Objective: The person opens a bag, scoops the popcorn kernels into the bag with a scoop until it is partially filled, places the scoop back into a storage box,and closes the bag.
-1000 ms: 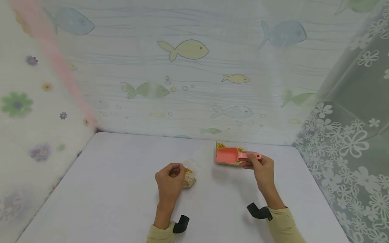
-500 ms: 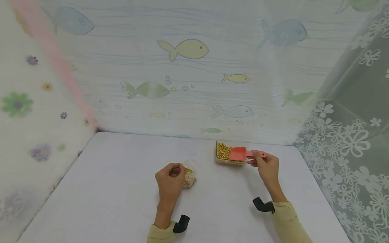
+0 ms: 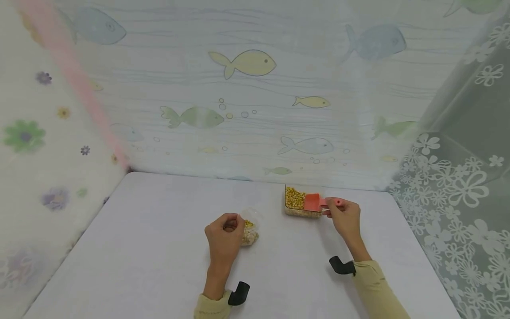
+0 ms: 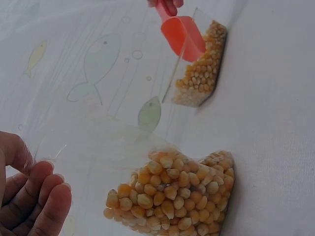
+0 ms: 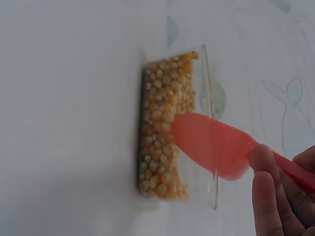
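My right hand (image 3: 345,218) pinches the handle of a pink scoop (image 3: 312,202). The scoop's front edge dips into corn kernels (image 5: 160,128) in a clear rectangular container (image 3: 303,214) at the back right of the table. In the right wrist view the scoop slants down across the container's rim, its lip against the kernels. Left of the container stands a clear plastic bag (image 4: 170,194), its lower part full of corn kernels. My left hand (image 3: 224,237) pinches the upper edge of that bag between thumb and fingers. Part of the bag is hidden behind this hand in the head view.
A white table (image 3: 159,230) lies under everything. Behind it hangs a curtain (image 3: 247,133) printed with fish, and a sheer floral curtain (image 3: 454,212) borders the right side. Black curved pieces (image 3: 239,293) sit at both wrists.
The scoop has gone from above the container down into the kernels. My right hand shifted right, then slightly back left. The left hand stays at the bag.
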Available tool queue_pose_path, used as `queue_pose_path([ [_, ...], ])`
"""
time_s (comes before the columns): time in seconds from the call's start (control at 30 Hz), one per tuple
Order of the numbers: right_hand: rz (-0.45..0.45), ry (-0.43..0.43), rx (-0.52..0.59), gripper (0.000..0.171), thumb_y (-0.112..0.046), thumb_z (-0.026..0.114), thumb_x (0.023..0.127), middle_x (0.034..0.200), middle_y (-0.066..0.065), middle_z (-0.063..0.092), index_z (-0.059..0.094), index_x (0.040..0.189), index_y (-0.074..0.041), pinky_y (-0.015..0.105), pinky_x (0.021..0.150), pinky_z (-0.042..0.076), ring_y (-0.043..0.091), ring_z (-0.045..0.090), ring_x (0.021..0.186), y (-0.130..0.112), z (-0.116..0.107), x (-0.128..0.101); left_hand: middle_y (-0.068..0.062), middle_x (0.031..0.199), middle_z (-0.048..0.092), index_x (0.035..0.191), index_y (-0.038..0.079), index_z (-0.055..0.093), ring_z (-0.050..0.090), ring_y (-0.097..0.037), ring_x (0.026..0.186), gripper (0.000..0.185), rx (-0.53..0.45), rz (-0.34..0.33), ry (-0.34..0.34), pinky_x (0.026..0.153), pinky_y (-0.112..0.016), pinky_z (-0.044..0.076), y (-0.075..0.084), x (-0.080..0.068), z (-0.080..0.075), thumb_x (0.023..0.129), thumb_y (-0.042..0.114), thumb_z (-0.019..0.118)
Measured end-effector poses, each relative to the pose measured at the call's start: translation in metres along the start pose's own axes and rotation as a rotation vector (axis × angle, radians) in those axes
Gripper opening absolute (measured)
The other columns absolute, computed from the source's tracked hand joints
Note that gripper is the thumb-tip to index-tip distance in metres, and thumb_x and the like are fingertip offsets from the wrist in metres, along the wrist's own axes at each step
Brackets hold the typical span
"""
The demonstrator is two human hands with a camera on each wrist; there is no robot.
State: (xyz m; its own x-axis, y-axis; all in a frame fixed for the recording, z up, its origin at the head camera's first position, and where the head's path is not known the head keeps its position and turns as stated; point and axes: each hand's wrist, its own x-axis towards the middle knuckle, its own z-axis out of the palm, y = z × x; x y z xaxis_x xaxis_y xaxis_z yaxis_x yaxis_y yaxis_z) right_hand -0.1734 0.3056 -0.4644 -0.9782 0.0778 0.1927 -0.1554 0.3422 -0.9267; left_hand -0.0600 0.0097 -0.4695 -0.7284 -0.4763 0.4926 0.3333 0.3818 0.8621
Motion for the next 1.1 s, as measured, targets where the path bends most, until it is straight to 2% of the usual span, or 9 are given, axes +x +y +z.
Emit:
queue_pose_path([
  [0.1, 0.003, -0.014, -0.002, 0.028, -0.011, 0.063, 0.101, 0.095, 0.033, 0.072, 0.071, 0.106, 0.015, 0.018, 0.059, 0.057, 0.010, 0.071, 0.060, 0.004, 0.003, 0.004, -0.004, 0.061, 0.064, 0.078, 0.000, 0.075, 0.058, -0.010, 0.053, 0.010, -0.002, -0.003, -0.002, 0.050, -0.019, 0.050, 0.000, 0.000, 0.000, 0.084, -0.008, 0.072],
  [0.2, 0.050, -0.033, 0.035, 0.032, -0.013, 0.063, 0.101, 0.094, 0.032, 0.073, 0.069, 0.107, 0.017, 0.020, 0.060, 0.058, 0.009, 0.070, 0.061, 0.008, 0.007, 0.008, -0.004, 0.062, 0.065, 0.078, 0.000, 0.075, 0.059, -0.011, 0.053, 0.010, -0.003, -0.009, -0.004, 0.050, -0.019, 0.051, 0.000, 0.001, 0.000, 0.084, -0.008, 0.072],
  [0.37, 0.199, -0.053, 0.129, 0.038, -0.018, 0.061, 0.102, 0.091, 0.022, 0.076, 0.066, 0.112, 0.018, 0.022, 0.063, 0.059, 0.008, 0.072, 0.062, 0.015, 0.008, 0.012, -0.004, 0.062, 0.065, 0.078, 0.003, 0.076, 0.059, -0.010, 0.053, 0.013, -0.016, -0.028, -0.006, 0.050, -0.019, 0.051, 0.000, 0.000, 0.001, 0.084, -0.008, 0.071],
  [0.57, 0.376, -0.081, 0.213, 0.045, -0.023, 0.059, 0.104, 0.082, 0.000, 0.078, 0.058, 0.126, 0.016, 0.019, 0.066, 0.059, 0.005, 0.072, 0.066, 0.020, 0.004, 0.015, -0.006, 0.062, 0.065, 0.078, 0.001, 0.075, 0.059, -0.014, 0.053, 0.011, -0.012, -0.030, 0.010, 0.050, -0.020, 0.050, 0.001, 0.000, 0.003, 0.084, -0.008, 0.073],
  [0.63, 0.440, -0.085, 0.271, 0.042, -0.023, 0.059, 0.104, 0.078, -0.004, 0.076, 0.058, 0.126, 0.013, 0.018, 0.066, 0.058, 0.004, 0.071, 0.066, 0.021, 0.001, 0.016, -0.007, 0.061, 0.065, 0.078, -0.001, 0.075, 0.059, -0.014, 0.053, 0.010, -0.005, -0.025, 0.014, 0.050, -0.020, 0.051, 0.006, 0.001, 0.002, 0.083, -0.010, 0.072],
  [0.77, 0.533, -0.102, 0.367, 0.038, -0.022, 0.057, 0.105, 0.074, -0.007, 0.075, 0.054, 0.127, 0.008, 0.016, 0.068, 0.057, 0.003, 0.071, 0.067, 0.021, -0.002, 0.014, -0.005, 0.062, 0.065, 0.078, 0.001, 0.075, 0.059, -0.012, 0.053, 0.013, -0.002, -0.022, 0.008, 0.051, -0.019, 0.051, 0.006, 0.001, 0.002, 0.083, -0.010, 0.071],
  [0.93, 0.573, -0.133, 0.461, 0.037, -0.023, 0.057, 0.105, 0.075, -0.007, 0.075, 0.053, 0.130, 0.005, 0.016, 0.070, 0.057, 0.003, 0.071, 0.071, 0.021, -0.004, 0.012, -0.004, 0.062, 0.065, 0.078, 0.002, 0.075, 0.060, -0.011, 0.053, 0.012, -0.009, -0.023, 0.001, 0.051, -0.019, 0.051, 0.000, 0.001, 0.001, 0.083, -0.008, 0.071],
  [1.1, 0.612, -0.145, 0.564, 0.021, -0.022, 0.056, 0.106, 0.076, -0.006, 0.076, 0.058, 0.118, -0.005, 0.017, 0.071, 0.058, 0.004, 0.072, 0.072, 0.022, -0.006, 0.009, -0.005, 0.062, 0.065, 0.078, 0.001, 0.075, 0.059, -0.011, 0.053, 0.011, -0.005, -0.017, 0.009, 0.051, -0.018, 0.051, 0.001, 0.000, 0.002, 0.083, -0.009, 0.072],
])
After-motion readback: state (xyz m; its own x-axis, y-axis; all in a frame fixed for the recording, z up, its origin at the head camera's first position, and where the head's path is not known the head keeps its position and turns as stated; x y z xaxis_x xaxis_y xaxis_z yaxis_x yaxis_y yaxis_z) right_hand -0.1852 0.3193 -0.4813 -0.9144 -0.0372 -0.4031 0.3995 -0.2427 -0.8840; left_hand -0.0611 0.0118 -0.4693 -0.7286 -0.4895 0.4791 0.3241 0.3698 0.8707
